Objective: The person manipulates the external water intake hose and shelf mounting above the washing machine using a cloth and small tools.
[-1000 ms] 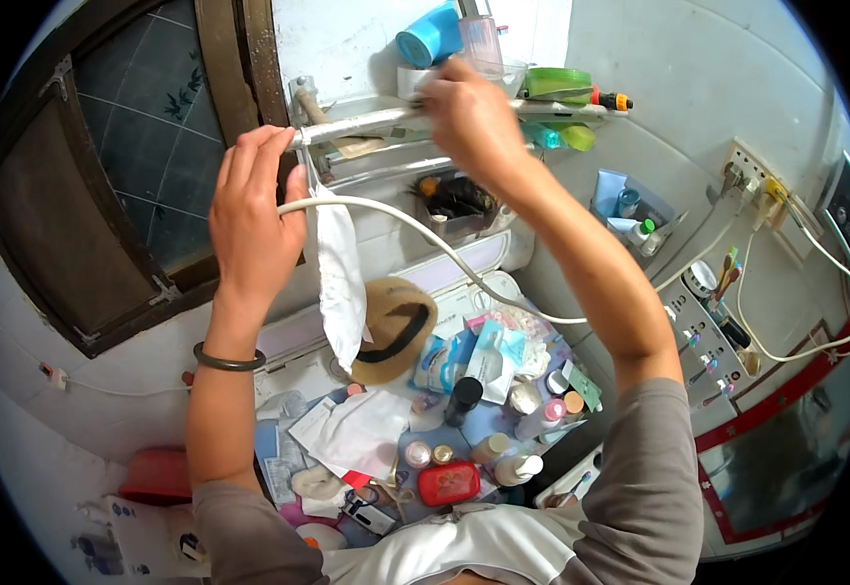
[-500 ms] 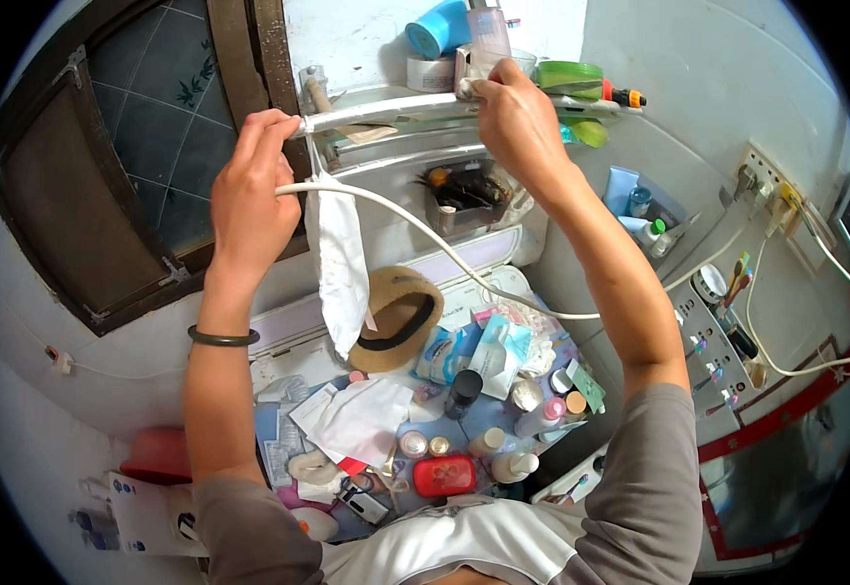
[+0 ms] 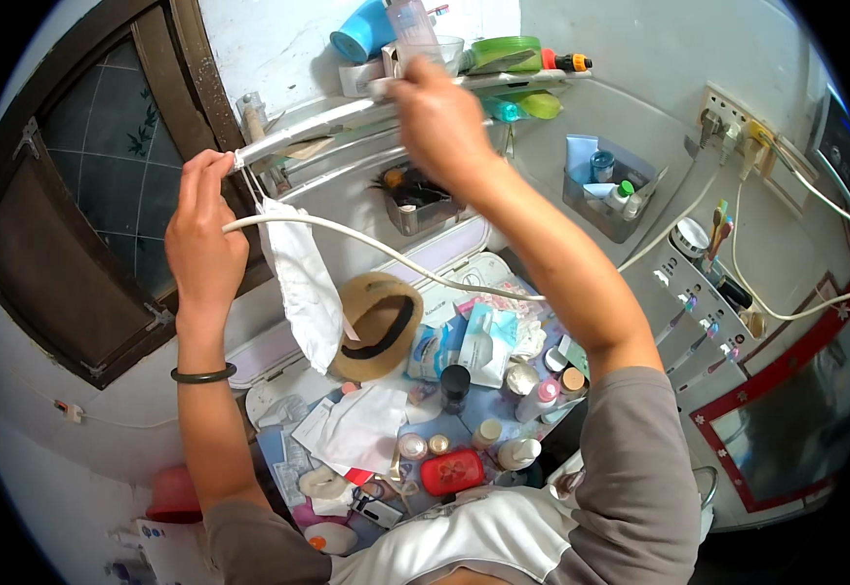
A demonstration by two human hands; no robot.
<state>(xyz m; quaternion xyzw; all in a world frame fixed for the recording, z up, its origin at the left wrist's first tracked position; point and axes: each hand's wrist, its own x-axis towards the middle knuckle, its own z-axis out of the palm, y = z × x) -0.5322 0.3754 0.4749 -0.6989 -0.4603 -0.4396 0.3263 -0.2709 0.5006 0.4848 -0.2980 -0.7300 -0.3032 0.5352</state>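
Observation:
My left hand (image 3: 206,232) is raised at the left end of a white shelf rail (image 3: 322,127). Its fingertips touch that end, and a thick white cable (image 3: 347,232) runs out from its closed fingers. A white face mask (image 3: 300,292) hangs by its strap from the rail end, beside this hand. Smeared by motion, my right hand (image 3: 441,125) is at the rail further right. A small pale wad of cloth (image 3: 380,90) shows at its fingertips, against the rail.
Behind the rail stand a blue cup (image 3: 364,34), a clear pinkish bottle (image 3: 411,27) and a green container (image 3: 505,55). Below, a cluttered washing-machine lid holds a straw hat (image 3: 374,327), bottles and a red soap box (image 3: 452,472). Cables run to a power strip (image 3: 737,122) at right.
My right hand has slid a little left along the rail with the pale cloth. The left hand stays at the rail end. The whole view has shifted toward the right.

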